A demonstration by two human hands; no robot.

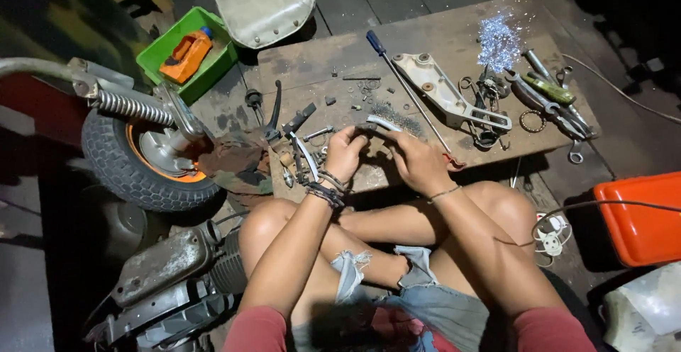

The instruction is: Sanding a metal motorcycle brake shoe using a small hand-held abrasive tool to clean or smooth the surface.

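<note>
Both hands on a curved, silvery metal strip

Left hand and right hand pinch it tight; gritty wooden board beneath, blue-handled screwdriver at 12 o'clock.

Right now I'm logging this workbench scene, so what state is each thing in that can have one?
left hand: closed around one end of the curved metal part
right hand: gripping the part's other end
screwdriver: lying flat on the wooden board, untouched
green bin: open, holding an orange bottle on its side
wheel: lying beside the board, tyre on
pliers: lying among loose tools
orange container: closed
</note>
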